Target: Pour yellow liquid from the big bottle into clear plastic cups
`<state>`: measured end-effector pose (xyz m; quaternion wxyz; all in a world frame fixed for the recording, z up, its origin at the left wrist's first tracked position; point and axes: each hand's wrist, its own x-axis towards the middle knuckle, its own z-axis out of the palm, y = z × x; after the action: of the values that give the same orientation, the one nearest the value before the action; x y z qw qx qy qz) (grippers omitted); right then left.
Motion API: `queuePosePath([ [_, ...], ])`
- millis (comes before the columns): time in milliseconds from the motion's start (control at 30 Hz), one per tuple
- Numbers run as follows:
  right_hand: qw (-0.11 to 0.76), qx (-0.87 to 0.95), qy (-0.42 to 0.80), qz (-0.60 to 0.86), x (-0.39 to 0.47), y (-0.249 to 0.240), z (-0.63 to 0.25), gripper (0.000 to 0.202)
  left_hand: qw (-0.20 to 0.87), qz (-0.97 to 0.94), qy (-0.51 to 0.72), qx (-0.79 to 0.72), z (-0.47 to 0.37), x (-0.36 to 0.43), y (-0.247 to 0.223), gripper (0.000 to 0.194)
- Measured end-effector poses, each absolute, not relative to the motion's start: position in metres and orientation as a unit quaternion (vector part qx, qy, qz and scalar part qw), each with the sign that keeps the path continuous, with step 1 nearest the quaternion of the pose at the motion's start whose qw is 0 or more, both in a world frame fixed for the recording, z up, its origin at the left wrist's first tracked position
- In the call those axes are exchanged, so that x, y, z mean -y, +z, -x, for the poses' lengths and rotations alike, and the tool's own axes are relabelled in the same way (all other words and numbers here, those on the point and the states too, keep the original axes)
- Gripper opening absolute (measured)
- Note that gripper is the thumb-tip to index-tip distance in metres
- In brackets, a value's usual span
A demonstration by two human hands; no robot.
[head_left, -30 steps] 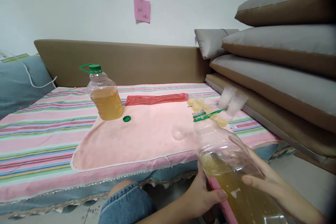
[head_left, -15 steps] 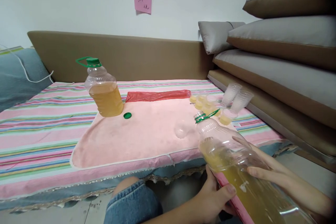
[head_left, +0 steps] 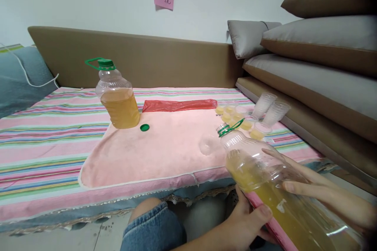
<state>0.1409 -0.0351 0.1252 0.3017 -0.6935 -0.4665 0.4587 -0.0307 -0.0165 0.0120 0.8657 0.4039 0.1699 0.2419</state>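
Observation:
A large clear plastic bottle (head_left: 282,200) of yellow liquid is tilted in my two hands, its uncapped mouth pointing up and left. My left hand (head_left: 250,219) grips it from below, at a pink strip on its side. Around the far side wraps my right hand (head_left: 312,188), fingers on the upper wall. Just left of the bottle's mouth stands a clear plastic cup (head_left: 207,145) on the pink cloth (head_left: 147,157); no liquid shows in it. Behind the mouth are several cups of yellow liquid (head_left: 257,131). A loose green cap (head_left: 144,127) lies on the cloth.
A second bottle (head_left: 120,106) with its green cap on stands at the left. Two stacks of clear cups (head_left: 275,113) stand at the right, before piled grey-brown cushions (head_left: 306,70). A red plastic bag (head_left: 179,105) lies along the cloth's back edge.
The view has shifted slightly, so the bed and cups appear a little farther right. The bottle's mouth is slightly nearer the clear cup. Both hands keep their grip.

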Motion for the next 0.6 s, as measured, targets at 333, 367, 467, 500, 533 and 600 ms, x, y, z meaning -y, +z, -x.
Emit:
queuePosePath([
  [333, 0.278, 0.49, 0.46, 0.686, 0.03, 0.128, -0.143, 0.084, 0.888, -0.364, 0.243, -0.141, 0.025, 0.02, 0.004, 0.113],
  [367, 0.279, 0.489, 0.461, 0.686, 0.029, 0.128, -0.144, 0.084, 0.889, -0.361, 0.244, -0.138, 0.024, 0.021, 0.003, 0.112],
  [467, 0.278, 0.482, 0.462, 0.691, 0.028, 0.127, -0.145, 0.085, 0.891, -0.36, 0.246, -0.129, 0.022, 0.022, 0.0, 0.11],
  [500, 0.276, 0.486, 0.463, 0.688, 0.027, 0.128, -0.145, 0.083, 0.891, -0.36, 0.246, -0.125, 0.022, 0.022, -0.001, 0.109],
  [533, 0.274, 0.492, 0.466, 0.682, 0.027, 0.128, -0.145, 0.081, 0.891, -0.359, 0.249, -0.121, 0.021, 0.022, -0.002, 0.108],
  [600, 0.273, 0.5, 0.47, 0.674, 0.026, 0.128, -0.146, 0.077, 0.89, -0.361, 0.255, -0.115, 0.022, 0.021, -0.002, 0.107],
])
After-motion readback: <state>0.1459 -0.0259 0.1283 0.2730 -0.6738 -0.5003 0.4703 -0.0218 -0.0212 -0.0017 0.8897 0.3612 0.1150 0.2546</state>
